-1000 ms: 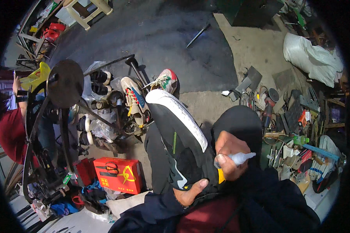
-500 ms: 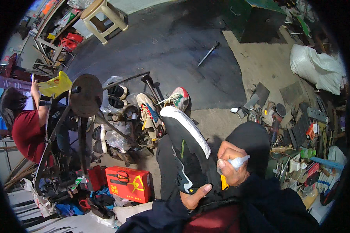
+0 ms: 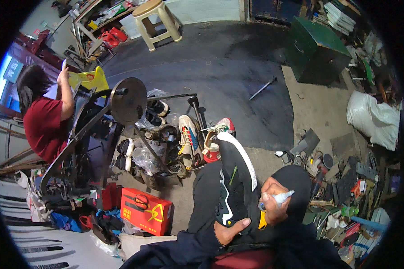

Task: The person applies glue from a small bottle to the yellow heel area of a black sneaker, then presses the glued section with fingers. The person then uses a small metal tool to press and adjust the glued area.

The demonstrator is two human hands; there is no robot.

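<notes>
Across my lap lies a black shoe [image 3: 228,190] with a white wavy line on its side, green stitching and a white sole edge [image 3: 243,158]. My left hand [image 3: 230,231] grips its near end, the thumb laid over the edge. Beside the shoe, my right hand [image 3: 272,201] is closed around a small whitish squeeze bottle [image 3: 281,197], its nozzle aimed to the right and apart from the shoe. A yellow piece [image 3: 262,220] shows below the right hand; I cannot tell what it belongs to.
A dark metal stand with a round plate [image 3: 128,101] rises at left, shoes around its base. Near it sit a red box [image 3: 146,211] and a person in red [image 3: 44,127]. Tools and scraps pile up at right, below a white sack [image 3: 372,117]. A green chest [image 3: 316,51] stands far right.
My view has turned, so most of the surroundings sit further right. The bottle's nozzle has tipped from up-right to nearly level. The left hand keeps its hold on the shoe.
</notes>
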